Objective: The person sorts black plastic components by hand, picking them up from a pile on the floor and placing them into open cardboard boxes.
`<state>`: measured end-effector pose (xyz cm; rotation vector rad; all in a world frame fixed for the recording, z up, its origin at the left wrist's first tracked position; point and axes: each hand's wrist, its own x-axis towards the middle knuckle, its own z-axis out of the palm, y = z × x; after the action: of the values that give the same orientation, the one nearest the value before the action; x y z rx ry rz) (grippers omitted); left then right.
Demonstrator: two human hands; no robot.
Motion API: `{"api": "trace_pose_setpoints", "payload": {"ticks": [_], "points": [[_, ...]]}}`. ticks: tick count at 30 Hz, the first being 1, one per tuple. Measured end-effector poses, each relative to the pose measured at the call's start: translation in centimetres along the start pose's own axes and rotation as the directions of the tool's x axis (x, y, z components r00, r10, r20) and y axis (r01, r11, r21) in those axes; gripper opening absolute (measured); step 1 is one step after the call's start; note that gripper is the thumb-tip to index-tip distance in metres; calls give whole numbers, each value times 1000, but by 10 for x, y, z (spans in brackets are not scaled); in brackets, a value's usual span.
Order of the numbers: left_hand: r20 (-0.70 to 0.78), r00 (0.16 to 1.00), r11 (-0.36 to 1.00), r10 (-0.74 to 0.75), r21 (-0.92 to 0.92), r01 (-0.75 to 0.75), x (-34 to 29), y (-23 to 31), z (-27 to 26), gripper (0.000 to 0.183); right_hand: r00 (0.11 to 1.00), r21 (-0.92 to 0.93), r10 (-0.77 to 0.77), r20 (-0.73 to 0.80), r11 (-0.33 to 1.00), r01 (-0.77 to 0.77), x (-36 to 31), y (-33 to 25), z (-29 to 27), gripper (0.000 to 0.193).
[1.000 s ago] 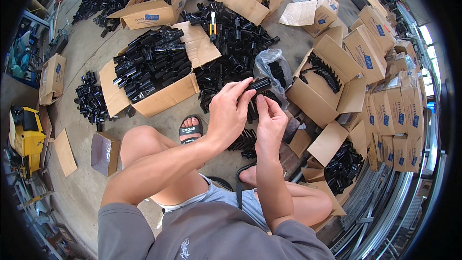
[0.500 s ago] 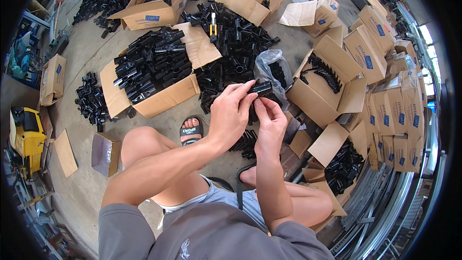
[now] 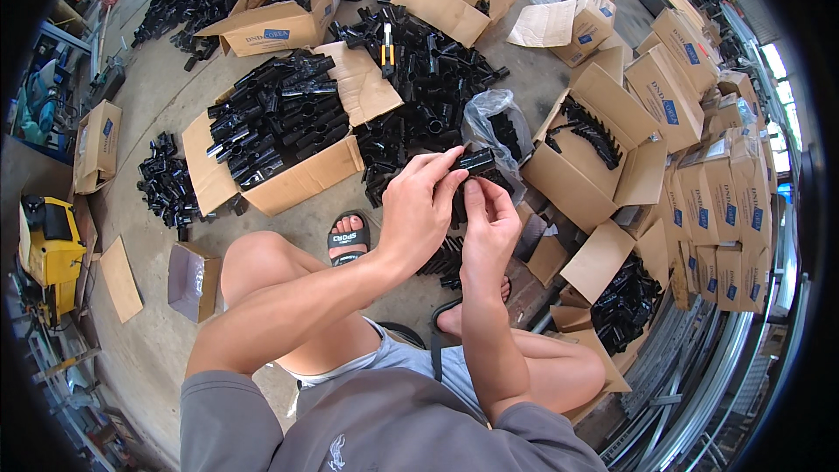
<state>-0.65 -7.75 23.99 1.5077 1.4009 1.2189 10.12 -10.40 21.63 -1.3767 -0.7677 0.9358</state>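
A glossy black pipe fitting [image 3: 476, 160] is up in front of me, over the heap of parts. My left hand [image 3: 418, 201] is closed around its left end, thumb and fingers gripping it from the side. Just below it, the thumb and fingers of my right hand [image 3: 489, 225] are pressed together against its underside. Whether a smaller piece sits in that pinch is hidden. Behind the hands spreads a heap of similar black fittings [image 3: 433, 92], with yellow-handled pliers [image 3: 387, 52] lying on top.
An open carton [image 3: 306, 179] packed with black fittings stands front left. A clear plastic bag [image 3: 482, 118] of parts lies just beyond my hands. To the right are an open carton [image 3: 568, 179] with a row of fittings and stacked closed cartons [image 3: 712, 201]. A small box [image 3: 208, 284] sits by my left knee.
The right hand has shifted very slightly under the fitting, and the fitting has turned a little. Both hands keep their hold.
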Motion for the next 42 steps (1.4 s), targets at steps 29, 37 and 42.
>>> {"api": "trace_pose_setpoints", "payload": {"ticks": [29, 37, 42], "points": [[18, 943, 890, -332, -325, 320, 24, -17, -12, 32, 966, 310, 231, -116, 932, -186, 46, 38, -54, 20], [-3, 903, 772, -430, -519, 366, 43, 6, -41, 36, 971, -527, 201, -129, 815, -239, 105, 208, -129, 24], [-28, 915, 771, -403, -549, 323, 47, -4, -41, 35, 993, -918, 100, 55, 396, 11, 137, 242, -121, 31]]}}
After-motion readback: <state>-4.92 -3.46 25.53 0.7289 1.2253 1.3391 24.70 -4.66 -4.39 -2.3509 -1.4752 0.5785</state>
